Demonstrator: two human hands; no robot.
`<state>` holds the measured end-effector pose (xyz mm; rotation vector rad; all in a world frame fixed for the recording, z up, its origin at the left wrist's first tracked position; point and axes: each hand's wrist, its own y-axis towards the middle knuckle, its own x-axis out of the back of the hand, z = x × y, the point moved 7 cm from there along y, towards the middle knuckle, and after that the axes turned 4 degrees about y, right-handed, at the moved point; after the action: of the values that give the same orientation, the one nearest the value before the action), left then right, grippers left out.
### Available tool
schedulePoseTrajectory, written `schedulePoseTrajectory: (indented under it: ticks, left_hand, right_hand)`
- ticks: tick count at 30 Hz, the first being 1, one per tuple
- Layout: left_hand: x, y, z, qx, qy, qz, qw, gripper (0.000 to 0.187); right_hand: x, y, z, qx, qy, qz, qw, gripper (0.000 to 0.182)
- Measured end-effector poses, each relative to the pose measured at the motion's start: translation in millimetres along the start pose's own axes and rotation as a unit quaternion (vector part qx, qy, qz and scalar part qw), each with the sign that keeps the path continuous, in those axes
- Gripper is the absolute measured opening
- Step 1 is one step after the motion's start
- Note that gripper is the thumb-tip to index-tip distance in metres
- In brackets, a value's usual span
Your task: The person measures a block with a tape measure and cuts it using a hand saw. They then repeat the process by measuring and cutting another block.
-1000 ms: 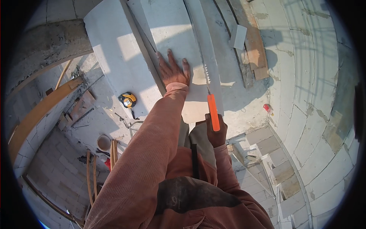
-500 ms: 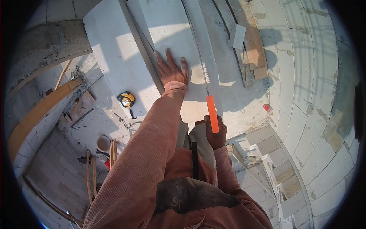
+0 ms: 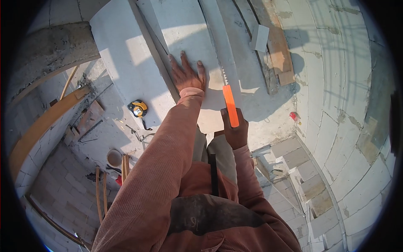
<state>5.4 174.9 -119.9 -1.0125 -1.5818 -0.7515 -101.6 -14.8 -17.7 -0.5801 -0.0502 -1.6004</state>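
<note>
My left hand (image 3: 188,76) lies flat with spread fingers on a pale grey block (image 3: 189,42). Wrapped round the orange handle of a hand saw (image 3: 230,106) is my right hand (image 3: 236,130), close in front of my knees. The saw's toothed blade runs forward from the handle along a long slit at the right side of the block. Much of the blade is hidden in that slit. Left of my left hand, another pale slab (image 3: 126,46) stands beside the block.
A yellow and black tape measure (image 3: 137,109) lies to the left. Wooden boards (image 3: 279,54) and a small white offcut (image 3: 260,38) are at the back right. A block wall (image 3: 336,105) rises on the right. A round container (image 3: 114,158) and wooden strips (image 3: 100,189) are lower left.
My right hand and the saw have moved forward, away from my body, so less of the toothed blade shows. My left hand stays pressed on the block.
</note>
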Motion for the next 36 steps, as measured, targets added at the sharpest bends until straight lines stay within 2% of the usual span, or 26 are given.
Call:
schedulePoseTrajectory:
  ticks: [1,4,7,9,11,14,17,19,22,23,25,29,32,34,36]
  left_hand:
    - [0.5,-0.8,-2.1,0.001,0.001,0.003,1.0,0.07]
    - [2.9,-5.4,2.0,-0.004,0.017,0.008,1.0,0.068]
    - [3.6,-2.5,-2.3,-0.006,0.004,-0.004,1.0,0.068]
    - [2.6,0.3,-1.4,-0.011,-0.007,-0.014,1.0,0.068]
    - [4.1,-6.9,1.5,-0.013,0.005,-0.016,1.0,0.068]
    - [2.5,-7.0,-0.1,-0.015,0.012,-0.004,1.0,0.068]
    - [1.0,-4.2,-3.0,-0.015,0.011,-0.009,1.0,0.068]
    - [2.5,-3.1,1.0,-0.006,0.007,-0.003,1.0,0.069]
    - [2.9,0.6,-1.5,0.0,-0.004,0.009,1.0,0.069]
    - [4.3,0.8,-1.9,-0.004,0.0,0.001,1.0,0.07]
    - [3.9,3.0,-4.0,-0.011,-0.002,-0.015,1.0,0.07]
    - [3.6,5.2,-8.4,-0.009,-0.018,-0.026,0.999,0.07]
    - [2.3,-3.8,-0.3,0.002,-0.006,-0.023,1.0,0.07]
    - [1.2,-2.9,0.4,-0.007,0.007,-0.033,0.999,0.07]
    - [3.9,-5.4,0.5,-0.002,0.017,-0.021,1.0,0.07]
  right_hand:
    - [8.2,-18.0,-4.8,-0.014,-0.026,0.007,1.0,0.019]
    - [11.6,-13.5,-0.5,-0.095,0.011,0.035,0.995,0.02]
    - [-23.6,72.8,24.7,0.022,0.003,0.01,1.0,0.022]
    - [-40.2,91.5,31.7,0.064,0.001,-0.002,0.998,0.023]
    - [-40.3,83.3,33.1,0.079,-0.002,-0.023,0.997,0.024]
    - [-13.5,58.9,25.8,-0.088,0.026,0.033,0.995,0.022]
    - [16.7,-26.9,4.7,-0.04,-0.025,0.012,0.999,0.02]
    - [16.5,-34.3,10.1,-0.023,-0.036,0.005,0.999,0.019]
    - [-6.0,36.6,18.7,-0.015,-0.002,0.016,1.0,0.02]
    - [-22.5,78.7,21.8,-0.021,0.005,0.028,0.999,0.028]
    - [-41.6,103.3,34.7,0.014,0.032,0.02,0.999,0.033]
    - [-27.4,93.0,47.1,0.042,0.037,0.028,0.998,0.04]
    - [5.7,53.0,54.9,0.018,0.001,0.022,1.0,0.043]
    - [26.5,13.7,68.7,-0.032,-0.007,0.063,0.997,0.041]
    - [41.2,-20.5,91.5,-0.032,-0.078,0.068,0.994,0.041]
